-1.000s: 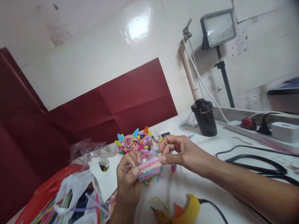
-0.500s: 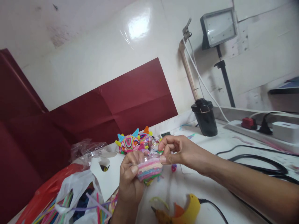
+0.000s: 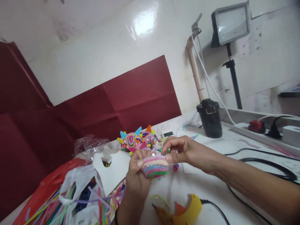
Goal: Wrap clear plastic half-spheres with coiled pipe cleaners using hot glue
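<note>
The striped pipe-cleaner piece (image 3: 155, 165) is gripped in the closed left hand (image 3: 137, 175) above the table's near middle, its top edge pinched by the right hand (image 3: 181, 151). Coils could be loosened by too hard a pull.

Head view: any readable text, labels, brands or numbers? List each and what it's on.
None can be read.
Small white digital display behind the colourful craft figures: digits too small and blurred.
Black canister: metal clasp only, no legible label.
Yellow glue gun: no marking visible.
Striped pipe-cleaner piece, held by left hand and right hand: no text.
</note>
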A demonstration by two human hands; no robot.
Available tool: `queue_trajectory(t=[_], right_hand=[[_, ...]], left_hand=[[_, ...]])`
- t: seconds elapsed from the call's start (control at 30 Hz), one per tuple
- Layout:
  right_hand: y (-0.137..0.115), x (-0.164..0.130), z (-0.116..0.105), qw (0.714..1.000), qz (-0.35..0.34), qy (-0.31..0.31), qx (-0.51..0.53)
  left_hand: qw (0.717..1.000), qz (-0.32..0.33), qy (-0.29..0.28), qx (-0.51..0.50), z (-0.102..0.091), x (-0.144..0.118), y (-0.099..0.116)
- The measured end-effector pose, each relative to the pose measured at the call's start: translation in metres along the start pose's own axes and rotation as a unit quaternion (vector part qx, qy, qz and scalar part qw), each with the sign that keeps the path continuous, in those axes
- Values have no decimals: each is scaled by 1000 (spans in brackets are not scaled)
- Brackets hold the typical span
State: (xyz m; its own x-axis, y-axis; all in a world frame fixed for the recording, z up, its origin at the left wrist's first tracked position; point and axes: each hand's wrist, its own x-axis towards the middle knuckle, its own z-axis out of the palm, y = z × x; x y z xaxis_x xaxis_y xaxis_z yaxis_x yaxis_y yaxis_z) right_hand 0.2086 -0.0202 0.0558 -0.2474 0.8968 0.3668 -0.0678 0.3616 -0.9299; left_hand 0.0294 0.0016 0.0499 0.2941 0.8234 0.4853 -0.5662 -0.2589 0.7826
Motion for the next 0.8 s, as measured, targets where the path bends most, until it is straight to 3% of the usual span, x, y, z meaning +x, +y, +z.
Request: queue_trajectory(t=[0.47, 0.63, 0.8], right_hand=[[8, 1, -6, 991, 95, -60, 67], [10, 4, -12, 992, 105, -74, 11], [10, 4, -9, 988, 107, -77, -78]], left_hand=[[994, -103, -19, -42, -18, 3, -12], [988, -146, -39, 22, -37, 6, -15], [974, -109, -69, 185, -40, 8, -11]])
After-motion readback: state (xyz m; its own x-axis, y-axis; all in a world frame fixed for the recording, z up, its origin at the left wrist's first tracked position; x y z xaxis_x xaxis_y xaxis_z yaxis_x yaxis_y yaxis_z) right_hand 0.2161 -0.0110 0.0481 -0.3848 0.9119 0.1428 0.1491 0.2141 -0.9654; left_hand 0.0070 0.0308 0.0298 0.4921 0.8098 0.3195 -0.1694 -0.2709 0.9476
